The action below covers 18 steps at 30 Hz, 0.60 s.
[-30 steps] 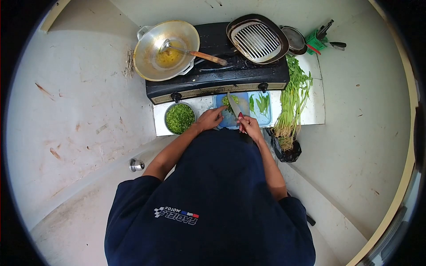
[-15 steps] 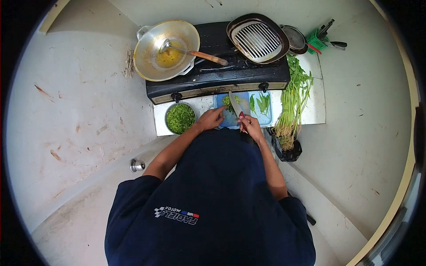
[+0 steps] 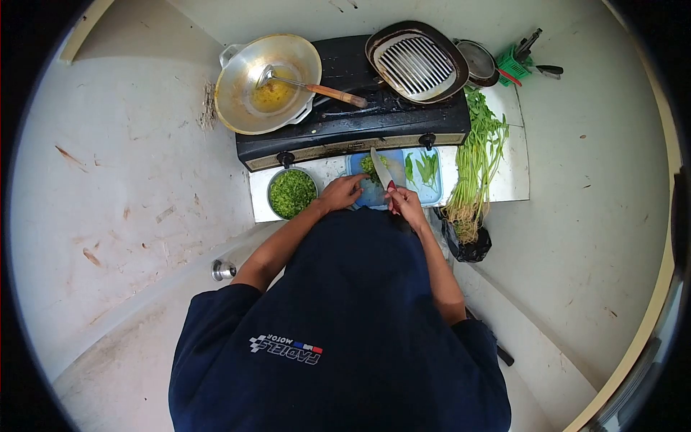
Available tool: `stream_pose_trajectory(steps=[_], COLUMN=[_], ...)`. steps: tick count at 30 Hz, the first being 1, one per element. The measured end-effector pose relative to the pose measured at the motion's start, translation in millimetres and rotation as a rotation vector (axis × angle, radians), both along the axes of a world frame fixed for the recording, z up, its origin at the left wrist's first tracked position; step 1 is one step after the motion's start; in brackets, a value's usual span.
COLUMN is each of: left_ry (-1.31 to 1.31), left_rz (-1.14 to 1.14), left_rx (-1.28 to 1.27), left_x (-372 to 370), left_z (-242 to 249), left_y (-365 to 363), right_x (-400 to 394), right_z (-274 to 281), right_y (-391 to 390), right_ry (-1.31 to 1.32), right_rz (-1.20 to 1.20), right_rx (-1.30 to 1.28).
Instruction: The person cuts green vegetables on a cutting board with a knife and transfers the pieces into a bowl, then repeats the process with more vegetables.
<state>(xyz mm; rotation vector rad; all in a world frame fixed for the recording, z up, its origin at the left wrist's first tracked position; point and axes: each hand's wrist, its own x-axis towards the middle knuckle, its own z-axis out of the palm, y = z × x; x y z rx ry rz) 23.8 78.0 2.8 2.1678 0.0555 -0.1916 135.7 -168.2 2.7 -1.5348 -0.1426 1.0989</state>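
My right hand (image 3: 409, 207) is closed around the red handle of a kitchen knife (image 3: 381, 167). Its blade points away from me over the blue cutting board (image 3: 354, 165). Beside the blade lies a small pile of chopped greens (image 3: 371, 164). My left hand (image 3: 341, 193) rests at the board's left edge, its forefinger stretched to the near side of that pile; I see nothing gripped in it. A few whole green leaves (image 3: 427, 170) lie on the board's right part. Left of my left hand stands a round bowl (image 3: 271, 196) full of finely chopped greens (image 3: 294, 193).
Behind the board is a black stove (image 3: 345, 129) bearing a large wok (image 3: 229, 93) with a wooden-handled spatula (image 3: 335, 94), and a grill pan (image 3: 416, 66). At right lie long leafy stalks with roots (image 3: 475, 162) over a black plastic bag (image 3: 471, 250). A green knife basket (image 3: 509, 66) stands behind.
The view has shifted very slightly. My hands, the knife and the chopped greens keep nearly the same places.
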Motion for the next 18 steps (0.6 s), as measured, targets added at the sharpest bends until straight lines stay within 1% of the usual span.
stream_pose_trajectory(steps=[1,4,8,13,16,18], left_ry=[-0.011,0.055,0.062,0.006,0.015,0.029], left_rz=[-0.002,0.115,0.106,0.056,0.033,0.049], left_rx=[0.004,-0.066,-0.042,-0.034,0.054,0.05], left_x=[0,3,7,3,3,1], left_z=[0,11,22,8,-2,-5], left_y=[0,-5,-7,-6,-7,-7], right_x=[0,-1,0,-1,4,3], right_z=[0,-2,-5,1,4,4], right_y=[0,0,-2,-3,-5,-9], right_ry=[-0.002,-0.004,0.003,0.015,-0.003,-0.019], right_rz=[-0.002,0.001,0.019,-0.002,-0.012,-0.007], right_rx=[-0.008,-0.017,-0.01,-0.026,-0.024,-0.033])
